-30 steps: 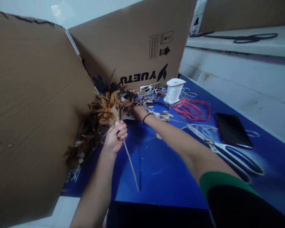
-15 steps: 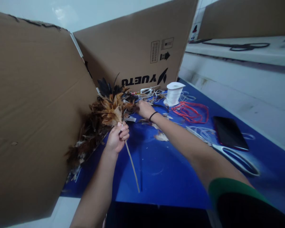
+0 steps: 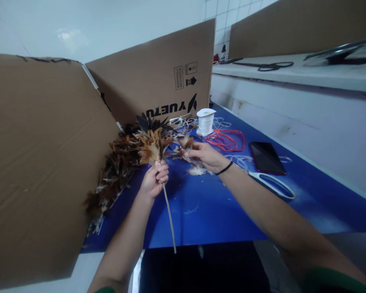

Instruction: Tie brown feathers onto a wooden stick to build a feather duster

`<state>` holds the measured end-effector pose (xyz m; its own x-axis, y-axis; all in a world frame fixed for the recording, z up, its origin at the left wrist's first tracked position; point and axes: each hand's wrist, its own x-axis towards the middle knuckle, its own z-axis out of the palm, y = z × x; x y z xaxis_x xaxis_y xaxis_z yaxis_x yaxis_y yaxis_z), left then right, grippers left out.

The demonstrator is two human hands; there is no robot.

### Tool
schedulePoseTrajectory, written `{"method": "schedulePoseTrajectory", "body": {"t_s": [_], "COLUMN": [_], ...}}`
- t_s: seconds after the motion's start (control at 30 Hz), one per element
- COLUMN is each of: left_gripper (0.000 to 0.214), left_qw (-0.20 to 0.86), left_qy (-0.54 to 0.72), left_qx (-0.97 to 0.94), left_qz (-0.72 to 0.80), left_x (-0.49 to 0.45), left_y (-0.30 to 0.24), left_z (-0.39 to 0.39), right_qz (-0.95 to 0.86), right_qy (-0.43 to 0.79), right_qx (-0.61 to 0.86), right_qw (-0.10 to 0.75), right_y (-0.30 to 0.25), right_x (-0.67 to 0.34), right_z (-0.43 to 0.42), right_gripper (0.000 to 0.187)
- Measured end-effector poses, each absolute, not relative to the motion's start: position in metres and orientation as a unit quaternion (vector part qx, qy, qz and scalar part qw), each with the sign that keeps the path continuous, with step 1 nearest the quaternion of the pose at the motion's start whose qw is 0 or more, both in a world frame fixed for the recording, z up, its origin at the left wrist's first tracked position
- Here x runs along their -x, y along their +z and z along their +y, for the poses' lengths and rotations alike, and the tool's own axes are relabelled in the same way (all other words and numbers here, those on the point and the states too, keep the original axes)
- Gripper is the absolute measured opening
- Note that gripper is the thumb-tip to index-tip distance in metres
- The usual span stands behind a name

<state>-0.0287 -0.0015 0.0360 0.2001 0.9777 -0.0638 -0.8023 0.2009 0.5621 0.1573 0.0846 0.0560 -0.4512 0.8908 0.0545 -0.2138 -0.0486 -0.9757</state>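
My left hand (image 3: 154,180) grips a thin wooden stick (image 3: 170,217) whose top carries a bunch of brown and orange feathers (image 3: 151,145). The stick's bare end slants down past the table's front edge. My right hand (image 3: 205,155), with a black band on the wrist, pinches a few loose brown feathers (image 3: 186,143) just right of the bunch. A long pile of dark feathers (image 3: 116,171) lies on the blue table (image 3: 213,207) along the cardboard wall at the left.
Cardboard panels (image 3: 39,162) stand at the left and back. A white thread spool (image 3: 206,121), red cord (image 3: 225,140), white strings, a black phone (image 3: 265,158) and white-handled scissors (image 3: 273,184) lie to the right. A pale ledge runs behind.
My right hand has drawn back from the feather pile toward me, now with a few feathers pinched in it. The view has shifted up and right. My left hand keeps the stick.
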Motion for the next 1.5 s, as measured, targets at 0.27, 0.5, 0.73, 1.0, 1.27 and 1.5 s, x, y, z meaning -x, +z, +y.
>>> {"method": "schedulePoseTrajectory", "body": {"t_s": [0.27, 0.5, 0.73, 1.0, 1.27, 1.5], "left_gripper": [0.023, 0.012, 0.013, 0.017, 0.014, 0.015], "left_qw": [0.773, 0.773, 0.765, 0.775, 0.764, 0.756], "left_qy": [0.54, 0.515, 0.518, 0.541, 0.556, 0.543], "left_qx": [-0.237, -0.236, -0.226, -0.225, -0.213, -0.225], "left_qz": [0.233, 0.285, 0.308, 0.237, 0.249, 0.288], "left_x": [0.005, -0.012, -0.015, 0.001, 0.005, 0.004], "left_y": [0.037, 0.034, 0.026, 0.026, 0.026, 0.022], "left_z": [-0.004, -0.008, -0.005, -0.008, -0.009, -0.01], "right_qz": [-0.485, -0.464, -0.425, -0.412, -0.455, -0.465], "right_qy": [0.744, 0.764, 0.781, 0.77, 0.764, 0.766], "right_qx": [0.216, 0.216, 0.221, 0.308, 0.23, 0.218], "right_qw": [0.406, 0.393, 0.402, 0.377, 0.395, 0.387], "right_y": [0.045, 0.035, 0.031, 0.023, 0.026, 0.026], "right_x": [-0.158, -0.157, -0.164, -0.163, -0.157, -0.153], "right_z": [0.049, 0.05, 0.058, 0.063, 0.052, 0.045], "right_gripper": [0.018, 0.018, 0.015, 0.009, 0.018, 0.019]}}
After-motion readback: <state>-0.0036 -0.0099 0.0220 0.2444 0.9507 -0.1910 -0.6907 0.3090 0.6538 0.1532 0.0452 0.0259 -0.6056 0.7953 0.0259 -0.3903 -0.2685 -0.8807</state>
